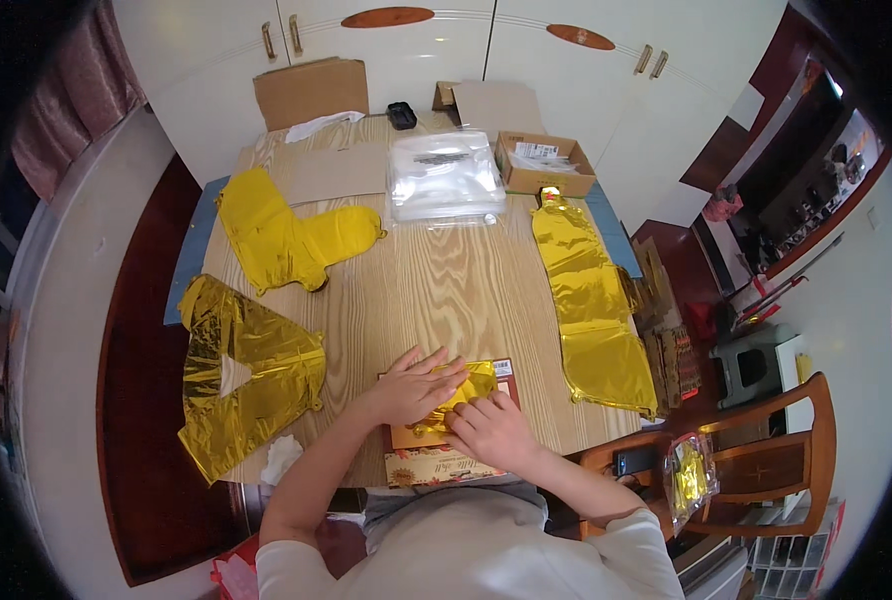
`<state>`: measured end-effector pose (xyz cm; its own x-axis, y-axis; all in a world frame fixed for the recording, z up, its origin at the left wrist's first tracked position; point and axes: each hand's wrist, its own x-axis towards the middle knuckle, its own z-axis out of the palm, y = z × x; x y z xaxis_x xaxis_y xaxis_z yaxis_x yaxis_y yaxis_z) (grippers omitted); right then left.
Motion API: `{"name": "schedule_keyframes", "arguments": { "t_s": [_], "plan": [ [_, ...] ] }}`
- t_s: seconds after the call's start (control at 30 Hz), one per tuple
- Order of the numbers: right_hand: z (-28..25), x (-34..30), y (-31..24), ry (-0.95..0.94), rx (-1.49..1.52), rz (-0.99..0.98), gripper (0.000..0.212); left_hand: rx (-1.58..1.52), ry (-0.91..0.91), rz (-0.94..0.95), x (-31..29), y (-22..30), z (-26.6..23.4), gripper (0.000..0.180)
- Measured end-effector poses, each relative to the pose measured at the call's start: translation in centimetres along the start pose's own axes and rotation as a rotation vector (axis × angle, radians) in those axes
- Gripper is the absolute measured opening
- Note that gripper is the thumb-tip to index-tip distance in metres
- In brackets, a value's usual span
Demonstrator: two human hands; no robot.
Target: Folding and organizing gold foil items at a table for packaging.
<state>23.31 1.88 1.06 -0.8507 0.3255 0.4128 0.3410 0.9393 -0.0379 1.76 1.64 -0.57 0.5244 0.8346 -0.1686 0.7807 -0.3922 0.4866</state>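
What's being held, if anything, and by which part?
Left hand lies flat on the gold foil. Right hand is curled at its near right side; whether it pinches the foil can't be told.

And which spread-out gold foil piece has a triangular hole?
The near-left piece: a pale triangular gap shows in it; the far-left piece and right-hand piece show none.

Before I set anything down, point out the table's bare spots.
Barest: the middle of the pale wooden table, between the clear plastic stack, the long gold foil shape and the left hand. Smaller: between the right hand and that shape. Crowded: the far edge, with a brown cardboard box, and the left side, under two more gold foil shapes.
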Motion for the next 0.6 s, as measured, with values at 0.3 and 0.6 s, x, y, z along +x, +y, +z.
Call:
{"name": "schedule_keyframes", "arguments": {
  "t_s": [0.3, 0.6],
  "plan": [
    [1.0, 0.4, -0.8, 0.025, -0.053, -0.004, 0.010, 0.007, 0.024, 0.006, 0.0, 0.0, 0.1, 0.054],
    [-0.3, 1.0, -0.9, 0.053, -0.066, 0.003, 0.019, 0.039, 0.008, 0.004, 0.0, 0.0, 0.1, 0.053]
  ]
}}
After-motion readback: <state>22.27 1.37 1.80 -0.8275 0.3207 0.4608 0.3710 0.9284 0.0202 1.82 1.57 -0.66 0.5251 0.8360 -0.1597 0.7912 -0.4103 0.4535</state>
